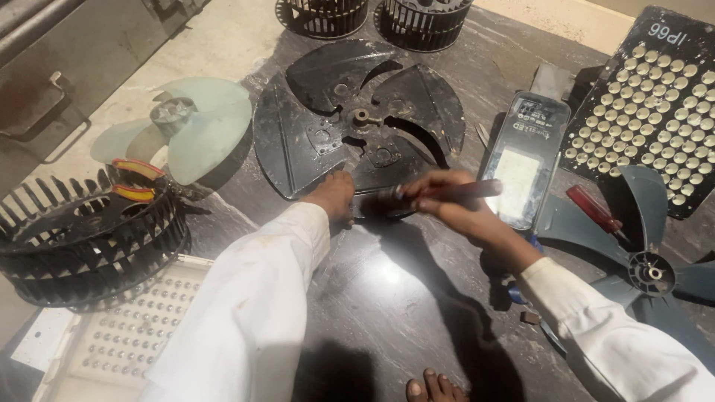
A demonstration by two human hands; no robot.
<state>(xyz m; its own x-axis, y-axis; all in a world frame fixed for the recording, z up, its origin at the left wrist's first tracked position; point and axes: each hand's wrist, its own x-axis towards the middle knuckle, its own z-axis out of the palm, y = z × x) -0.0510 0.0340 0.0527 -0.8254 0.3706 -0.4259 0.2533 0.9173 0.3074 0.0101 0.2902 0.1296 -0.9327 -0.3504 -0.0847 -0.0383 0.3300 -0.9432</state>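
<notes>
Two hands work at the near edge of a large black fan blade [357,119] that lies flat on a dark marbled floor [402,298]. The left hand [334,195] is pressed down on the blade's lower rim, fingers curled against the metal, holding nothing else. The right hand [454,205] is closed around the red handle of a screwdriver [439,192], which lies nearly level and points left, its dark tip touching the blade's rim just beside the left hand. Both arms wear white sleeves.

Just right of the right hand lies a grey rectangular box [525,160] with a pale label. Beyond it sits a black panel [655,104] studded with rows of small round pale lenses. A second red-handled screwdriver [593,211] rests on a dark blue-grey fan blade [640,253] at the right edge.

At left, a pale translucent green fan blade [190,134] lies near the black one, well apart from the hands. Below it stands a black drum-shaped blower wheel [82,238], with red-and-yellow pliers [134,182] resting on its top. A white panel [119,339] of small lenses lies partly under the left sleeve. Two more blower wheels [372,18] stand at the top edge. Bare toes [436,387] show at the bottom.
</notes>
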